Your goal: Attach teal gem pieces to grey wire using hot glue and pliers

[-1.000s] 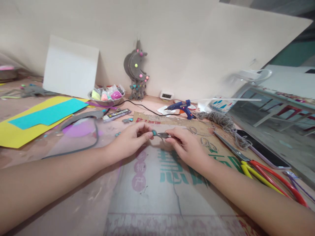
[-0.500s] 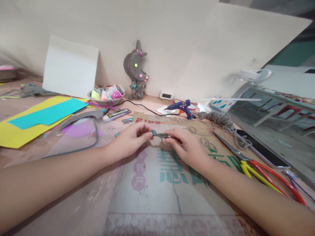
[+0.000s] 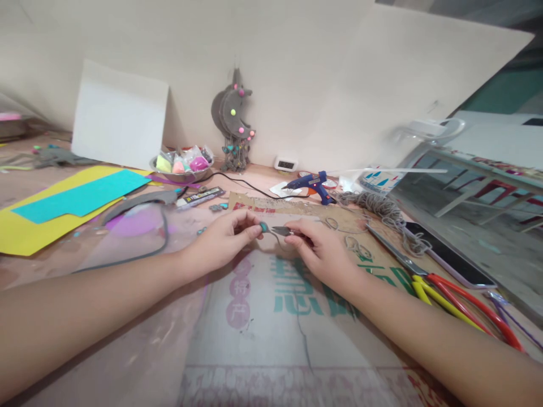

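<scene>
My left hand (image 3: 238, 233) is closed, pinching a small round teal piece (image 3: 263, 227) between thumb and fingertips. From that piece a thin grey cord (image 3: 278, 241) curves down toward the right. Opposite it, my right hand (image 3: 316, 246) is wrapped around small snips (image 3: 280, 230); their dark pointed blades face the teal piece, with a slight gap between. The handles are mostly hidden in the fingers. Both hands are above a printed cardboard sheet (image 3: 254, 350).
A blue glue gun (image 3: 311, 183) lies behind the hands. On the right are grey cord (image 3: 373, 206), a phone (image 3: 453, 257) and large red-and-yellow scissors (image 3: 449, 299). A bowl (image 3: 182, 174) of coloured clay, yellow card (image 3: 25, 234) and blue card (image 3: 85, 195) are on the left. A moon-shaped ornament (image 3: 231, 116) hangs behind.
The snips have drawn slightly away from the teal piece, and their blades show more plainly. More of the grey cord now hangs loose between the hands.
</scene>
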Demonstrator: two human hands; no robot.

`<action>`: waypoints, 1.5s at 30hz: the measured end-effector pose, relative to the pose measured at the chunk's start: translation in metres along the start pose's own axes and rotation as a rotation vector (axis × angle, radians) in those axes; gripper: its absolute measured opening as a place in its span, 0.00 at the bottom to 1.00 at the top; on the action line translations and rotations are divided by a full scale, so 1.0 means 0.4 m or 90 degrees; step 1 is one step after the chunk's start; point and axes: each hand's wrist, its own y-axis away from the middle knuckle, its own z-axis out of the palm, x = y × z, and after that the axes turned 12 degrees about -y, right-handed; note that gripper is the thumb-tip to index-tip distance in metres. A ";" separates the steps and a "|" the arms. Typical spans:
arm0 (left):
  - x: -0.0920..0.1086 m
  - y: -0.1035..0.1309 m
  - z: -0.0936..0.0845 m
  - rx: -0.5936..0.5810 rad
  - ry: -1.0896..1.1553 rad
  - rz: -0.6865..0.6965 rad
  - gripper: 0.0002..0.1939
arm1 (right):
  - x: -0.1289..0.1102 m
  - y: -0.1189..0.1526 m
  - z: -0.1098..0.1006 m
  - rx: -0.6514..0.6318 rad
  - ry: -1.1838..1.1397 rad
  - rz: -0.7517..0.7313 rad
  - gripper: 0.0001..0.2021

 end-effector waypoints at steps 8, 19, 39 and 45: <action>-0.005 -0.002 -0.001 0.003 -0.012 0.004 0.10 | 0.006 0.002 0.003 -0.015 0.006 0.003 0.10; 0.003 0.000 -0.001 -0.005 0.003 0.001 0.08 | 0.003 -0.001 0.000 -0.017 0.012 0.000 0.09; -0.006 0.000 0.000 -0.005 0.006 -0.001 0.09 | -0.009 -0.002 -0.005 0.004 0.011 -0.003 0.10; -0.006 0.000 -0.001 0.001 0.011 -0.003 0.09 | -0.008 -0.001 -0.002 -0.015 0.009 0.005 0.10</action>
